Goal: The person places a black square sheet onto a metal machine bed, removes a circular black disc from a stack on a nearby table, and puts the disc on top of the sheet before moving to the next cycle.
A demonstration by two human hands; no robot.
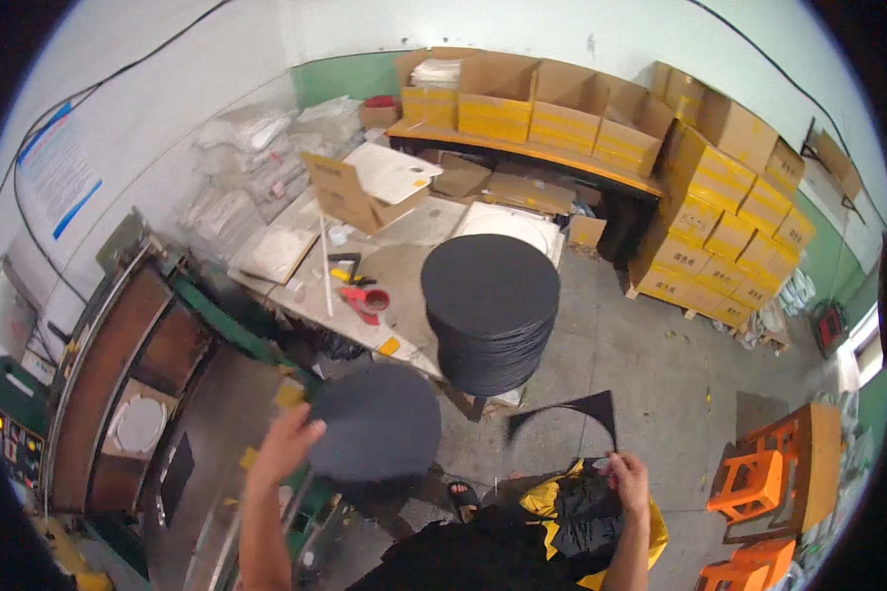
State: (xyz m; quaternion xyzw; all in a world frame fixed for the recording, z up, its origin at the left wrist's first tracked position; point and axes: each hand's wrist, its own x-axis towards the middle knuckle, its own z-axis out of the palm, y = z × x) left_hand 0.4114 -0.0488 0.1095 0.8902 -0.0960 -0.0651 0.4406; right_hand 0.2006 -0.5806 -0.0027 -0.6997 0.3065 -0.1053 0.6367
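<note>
The left hand (284,445) pinches a black disc (375,422) in its fingers beside the stack (490,313), the right hand (629,477) grips a black offcut (574,412) over the yellow bag (601,517); stacking and discarding likely follow.

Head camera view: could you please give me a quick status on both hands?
Left hand gripping dark disc. Right hand holding black offcut. Disc stack just ahead.

Tall disc stack (490,315) blocking ahead

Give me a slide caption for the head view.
Left hand holds a dark disc; right hand holds a black offcut beside the disc stack.
</note>
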